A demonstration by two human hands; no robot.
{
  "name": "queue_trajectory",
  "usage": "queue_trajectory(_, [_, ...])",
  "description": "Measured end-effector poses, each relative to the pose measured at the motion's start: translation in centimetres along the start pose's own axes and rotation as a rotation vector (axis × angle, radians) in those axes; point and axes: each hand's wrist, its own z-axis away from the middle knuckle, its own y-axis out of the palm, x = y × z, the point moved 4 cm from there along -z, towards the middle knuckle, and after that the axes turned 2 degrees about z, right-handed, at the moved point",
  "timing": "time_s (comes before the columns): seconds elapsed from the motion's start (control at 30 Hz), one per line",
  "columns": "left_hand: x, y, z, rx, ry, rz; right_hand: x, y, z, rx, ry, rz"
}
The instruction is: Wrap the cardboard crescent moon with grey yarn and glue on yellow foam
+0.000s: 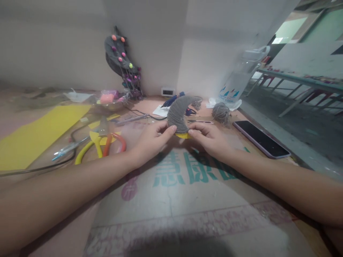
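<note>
At the far left a yellow sheet (pixel 40 139) lies flat, with a dark cord running over its near edge. Next comes a tool with yellow and orange handles (pixel 108 144), too blurred to tell whether it is one piece or two. Behind it, clear plastic holds pink and purple lumps (pixel 107 98), and a dark grey crescent ornament (pixel 114 53) dotted with coloured beads stands by the wall. The left hand (pixel 154 137) pinches the lower left edge of a grey yarn-wrapped crescent (pixel 176 112), thumb in front; the crescent is held up at the centre, above the table, its bottom showing bare yellow. Beyond it sits a small white digital clock (pixel 168 92). The right hand (pixel 210 137) grips the lower right edge, thumb and forefinger nearly together. Further right are a ball of grey yarn (pixel 221 113), a clear water bottle (pixel 237 80) and a dark-screened smartphone (pixel 261 138).
</note>
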Motion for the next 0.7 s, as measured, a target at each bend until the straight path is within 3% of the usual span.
queue_trajectory(0.23, [-0.07, -0.18, -0.26, -0.023, -0.009, 0.061, 0.17, -0.2, 0.06, -0.033, -0.043, -0.002])
queue_trajectory(0.43, [0.02, -0.13, -0.37, -0.045, -0.041, 0.098, -0.28, -0.02, 0.12, -0.079, 0.038, -0.123])
queue_trajectory(0.7, [0.46, -0.02, -0.29, 0.054, -0.053, 0.072, 0.67, -0.18, -0.01, -0.091, -0.01, 0.084])
